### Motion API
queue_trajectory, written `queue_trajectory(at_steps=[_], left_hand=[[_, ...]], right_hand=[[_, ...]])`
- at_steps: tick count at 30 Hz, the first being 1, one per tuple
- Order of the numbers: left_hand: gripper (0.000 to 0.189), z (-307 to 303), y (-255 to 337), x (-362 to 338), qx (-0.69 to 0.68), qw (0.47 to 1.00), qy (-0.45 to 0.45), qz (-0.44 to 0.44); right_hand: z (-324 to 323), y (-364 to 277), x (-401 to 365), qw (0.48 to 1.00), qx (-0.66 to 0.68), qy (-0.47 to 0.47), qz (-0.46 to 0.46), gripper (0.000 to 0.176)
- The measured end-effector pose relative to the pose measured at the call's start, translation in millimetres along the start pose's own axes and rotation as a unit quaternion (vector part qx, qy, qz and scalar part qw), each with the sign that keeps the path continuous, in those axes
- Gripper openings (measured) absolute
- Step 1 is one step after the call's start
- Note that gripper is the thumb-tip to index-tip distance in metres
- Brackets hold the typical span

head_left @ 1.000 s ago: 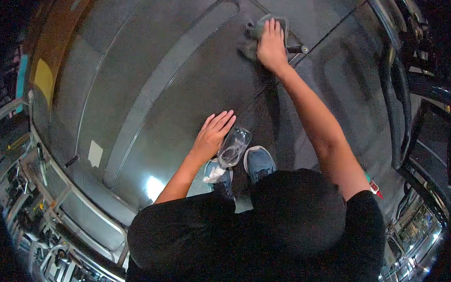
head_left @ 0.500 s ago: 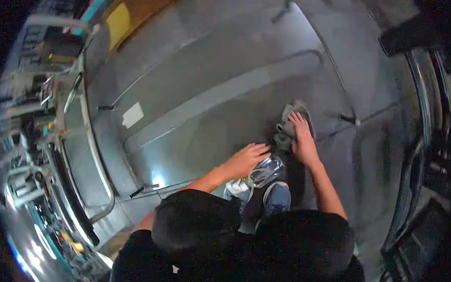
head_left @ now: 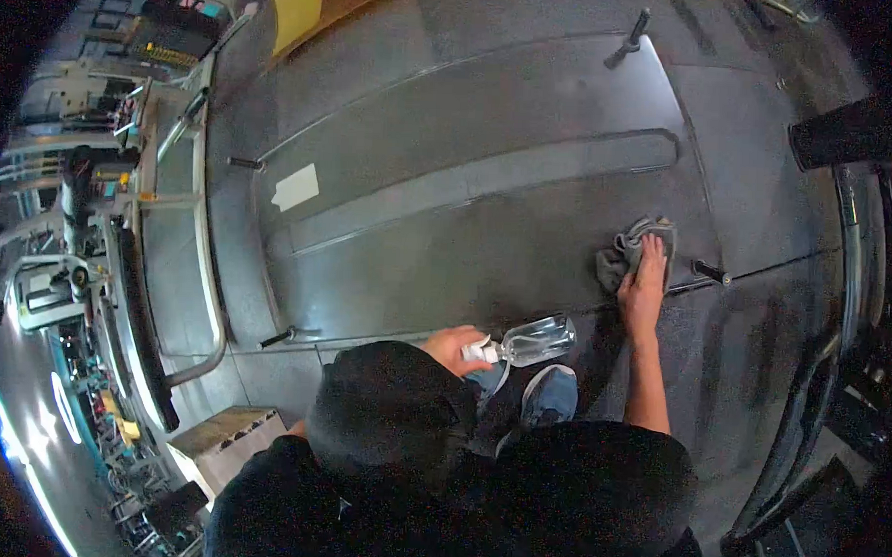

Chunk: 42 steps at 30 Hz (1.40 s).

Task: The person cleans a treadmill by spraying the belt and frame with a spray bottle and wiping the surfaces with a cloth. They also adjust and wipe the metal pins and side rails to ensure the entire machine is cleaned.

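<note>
A clear spray bottle (head_left: pixel 542 342) with a white spray head lies between my two hands, beside my shoes. My left hand (head_left: pixel 451 349) is closed around the spray head, its fingers partly hidden. Farther right, my right hand (head_left: pixel 644 297) presses a crumpled grey cloth (head_left: pixel 615 268) against the near right part of a dark, smooth panel (head_left: pixel 447 259). The fingers lie over the cloth, which bunches up beside and beyond them. The panel has a long raised-looking strip and short posts near its corners.
A pale label (head_left: pixel 296 187) sits on the panel's left part. Metal-framed equipment (head_left: pixel 206 280) stands on the left, with a cardboard box (head_left: pixel 226 440) below it. Black tubular equipment (head_left: pixel 824 375) runs along the right. A yellow patch (head_left: pixel 297 16) shows at the top left.
My left hand has moved from above the bottle back to its spray head and closed on it. My right hand and the cloth have shifted right. The view has shifted too.
</note>
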<state>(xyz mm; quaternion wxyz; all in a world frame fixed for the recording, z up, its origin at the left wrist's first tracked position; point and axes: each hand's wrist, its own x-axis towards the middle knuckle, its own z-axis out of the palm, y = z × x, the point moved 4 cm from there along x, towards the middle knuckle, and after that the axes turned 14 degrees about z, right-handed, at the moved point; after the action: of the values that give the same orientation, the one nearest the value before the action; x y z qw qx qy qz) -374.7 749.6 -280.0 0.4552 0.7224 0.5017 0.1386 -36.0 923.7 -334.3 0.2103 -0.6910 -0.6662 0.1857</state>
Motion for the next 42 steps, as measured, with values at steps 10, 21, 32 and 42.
queue_trajectory(at_steps=[10,21,32,42], left_hand=[[0.032,-30,11,32,-0.386,0.91,0.129,-0.075],[0.029,-218,181,14,0.04,0.99,0.132,0.016],[0.025,-389,483,-151,-0.001,0.952,0.305,-0.031],[0.03,-461,584,-273,-0.003,0.948,0.315,-0.043]], right_hand=[[-16,5,4,1.0,-0.018,-0.017,-0.011,0.065],[-225,-105,20,0.899,0.335,-0.158,0.235,0.041],[-427,-490,-104,0.969,-0.004,-0.239,-0.055,0.117],[-509,-599,-190,0.971,0.043,-0.222,-0.082,0.079]])
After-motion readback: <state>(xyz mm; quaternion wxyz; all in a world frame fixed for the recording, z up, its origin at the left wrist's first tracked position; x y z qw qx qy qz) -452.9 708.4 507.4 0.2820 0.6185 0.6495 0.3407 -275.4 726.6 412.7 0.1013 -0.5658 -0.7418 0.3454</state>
